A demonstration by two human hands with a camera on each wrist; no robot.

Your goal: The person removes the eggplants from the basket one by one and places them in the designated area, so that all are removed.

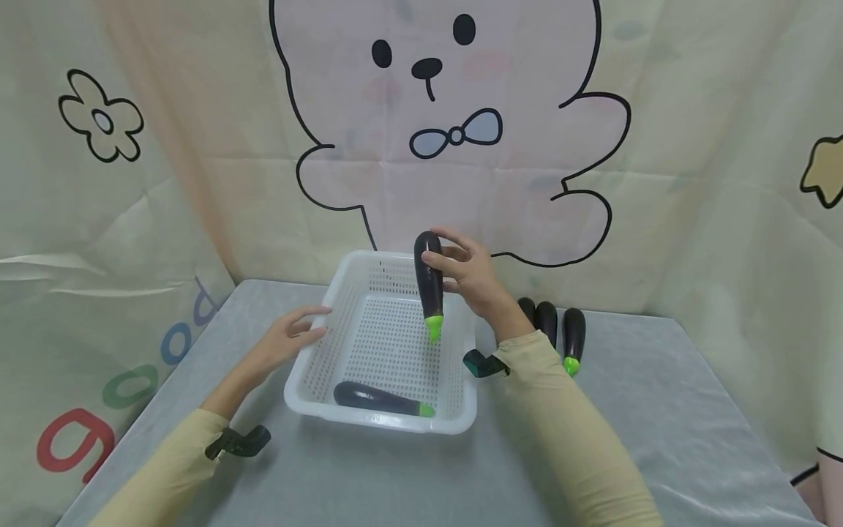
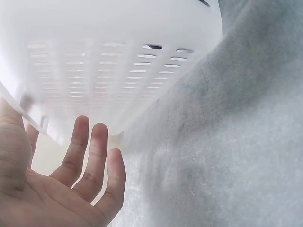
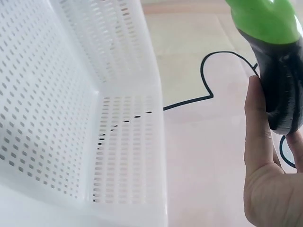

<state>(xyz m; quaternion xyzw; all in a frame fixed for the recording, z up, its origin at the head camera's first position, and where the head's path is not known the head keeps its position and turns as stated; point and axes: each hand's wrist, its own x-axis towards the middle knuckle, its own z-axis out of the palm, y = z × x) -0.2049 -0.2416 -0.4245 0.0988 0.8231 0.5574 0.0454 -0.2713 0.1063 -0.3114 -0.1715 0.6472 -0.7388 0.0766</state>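
My right hand (image 1: 470, 274) holds a dark purple eggplant (image 1: 429, 282) by its upper part, thumb on one side and fingers on the other. It hangs nearly upright over the white plastic basket (image 1: 299, 406), green stem end down. In the right wrist view the held eggplant (image 3: 284, 80) shows beside the basket wall (image 3: 130, 156). A second eggplant (image 1: 378, 399) lies inside, along the near wall. At the basket's left rim is my left hand (image 1: 290, 337); the left wrist view shows its fingers (image 2: 98, 151) loosely extended by the slotted outer wall (image 2: 128, 71).
Several more eggplants (image 1: 574, 337) lie on the grey-covered table (image 1: 421, 476) right of the basket, partly behind my right forearm. A cartoon-printed cloth (image 1: 461, 197) hangs directly behind the table. Dark straps (image 1: 238, 442) are at both wrists.
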